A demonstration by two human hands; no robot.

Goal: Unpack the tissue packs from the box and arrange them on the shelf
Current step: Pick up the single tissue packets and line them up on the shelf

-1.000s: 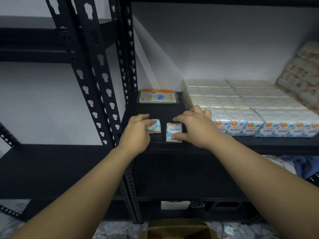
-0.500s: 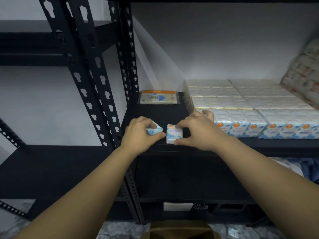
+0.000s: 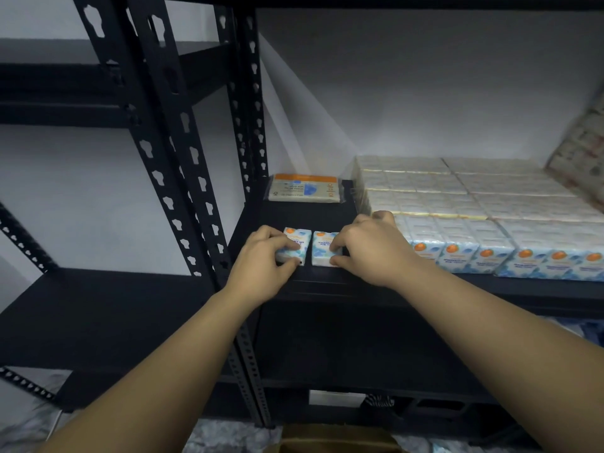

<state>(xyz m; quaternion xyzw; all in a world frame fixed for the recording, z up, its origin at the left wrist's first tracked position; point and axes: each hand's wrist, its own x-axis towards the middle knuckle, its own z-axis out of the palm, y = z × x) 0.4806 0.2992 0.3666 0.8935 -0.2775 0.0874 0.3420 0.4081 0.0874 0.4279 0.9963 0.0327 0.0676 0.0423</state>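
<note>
Two small blue-and-white tissue packs lie side by side at the front left of the black shelf (image 3: 304, 214). My left hand (image 3: 264, 259) grips the left pack (image 3: 295, 240), thumb at its front edge. My right hand (image 3: 372, 250) grips the right pack (image 3: 322, 245) from its right side. A large block of matching tissue packs (image 3: 483, 220) fills the shelf to the right. A brown cardboard box (image 3: 330, 441) shows at the bottom edge, mostly out of view.
A flat orange-topped tissue packet (image 3: 305, 188) lies at the back left of the shelf. Black perforated uprights (image 3: 183, 152) stand on the left. More wrapped packs (image 3: 585, 152) lean at the far right. Another shelf unit (image 3: 81, 318) sits lower left.
The left pack, tilted in my left hand earlier, now lies flat beside the right pack. Both hands have settled lower onto the packs at the shelf's front edge.
</note>
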